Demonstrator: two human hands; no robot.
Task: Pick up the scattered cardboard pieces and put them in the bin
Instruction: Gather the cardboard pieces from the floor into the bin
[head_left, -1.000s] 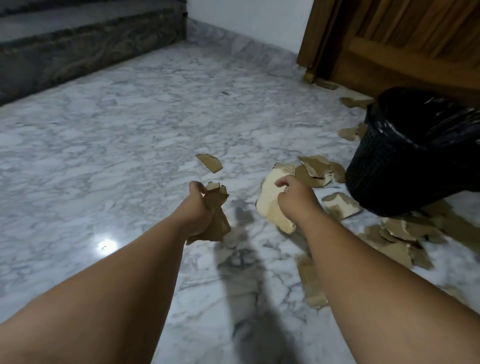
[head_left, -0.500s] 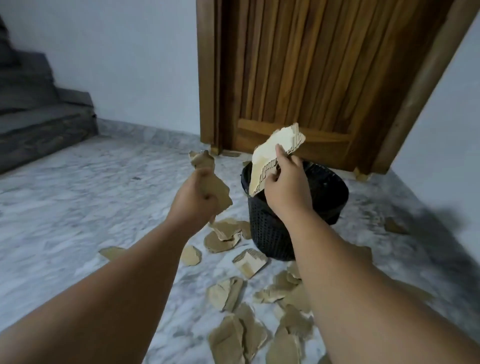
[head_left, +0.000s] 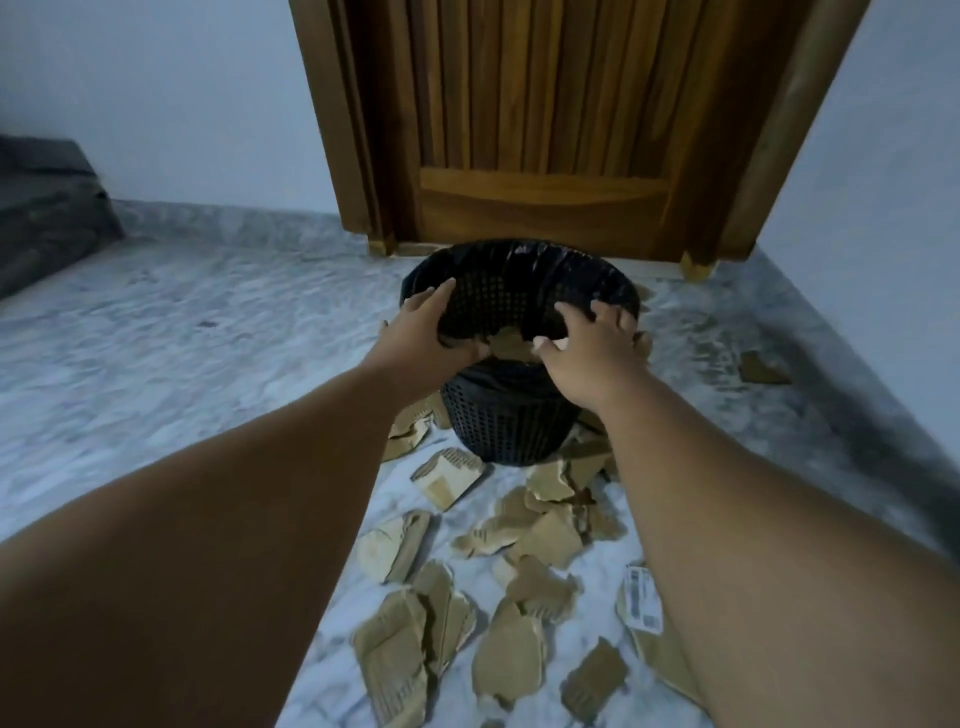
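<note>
Marble floor (head_left: 182, 338) is running grey and white up to a pale wall, with a wooden door (head_left: 540, 130) standing shut right behind the bin (head_left: 509, 426) and dark steps (head_left: 47, 218) sitting off to the left. Black mesh with a black liner, the bin is standing upright just in front of the door.

Scattered cardboard pieces (head_left: 415, 649) are lying all over the floor between me and the bin, crowding its base. One labelled piece (head_left: 660, 654) near the right forearm is carrying a white label (head_left: 641, 597) with barcode-like print, too small for me to read.

I am seeing the left hand (head_left: 431, 332) and the right hand (head_left: 582, 343) both hovering over the near rim, fingers spread and relaxed, gripping nothing. A brown piece (head_left: 511, 345) is showing in the bin's mouth between them; I cannot tell whether the left fingertips are touching it.

Half a second ago each hand was gripping a piece of cardboard raised above the bin; now both are empty and lower, at the rim.
</note>
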